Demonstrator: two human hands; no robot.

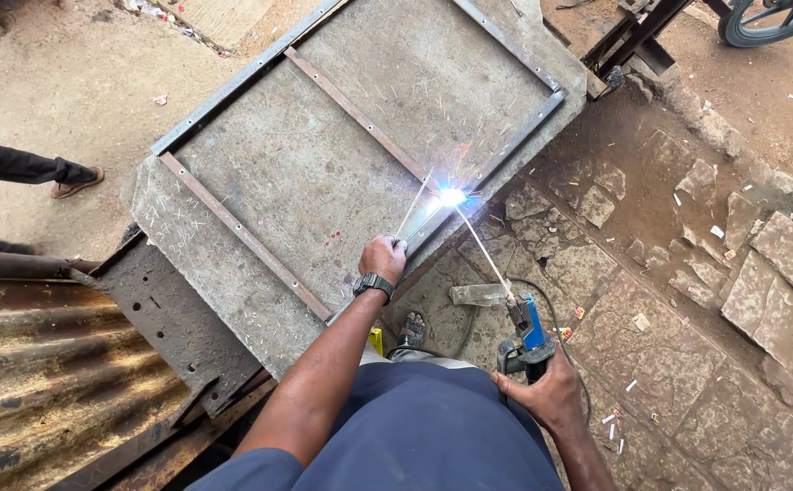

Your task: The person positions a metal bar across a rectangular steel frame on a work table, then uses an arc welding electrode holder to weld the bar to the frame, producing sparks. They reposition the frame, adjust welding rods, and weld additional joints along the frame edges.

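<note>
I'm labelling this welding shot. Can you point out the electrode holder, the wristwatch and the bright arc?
electrode holder (531, 335), head view, on its blue clamp body above the right hand.
wristwatch (374, 285), head view, on the dark band at the left wrist.
bright arc (452, 196), head view, on the white glow at the frame's edge.

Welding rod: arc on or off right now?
On. A bright blue-white glow with sparks sits at the tip of the welding rod, where it meets the metal frame on the slab.

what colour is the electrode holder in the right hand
Blue, held by the right hand; clearest in the head view.
</note>
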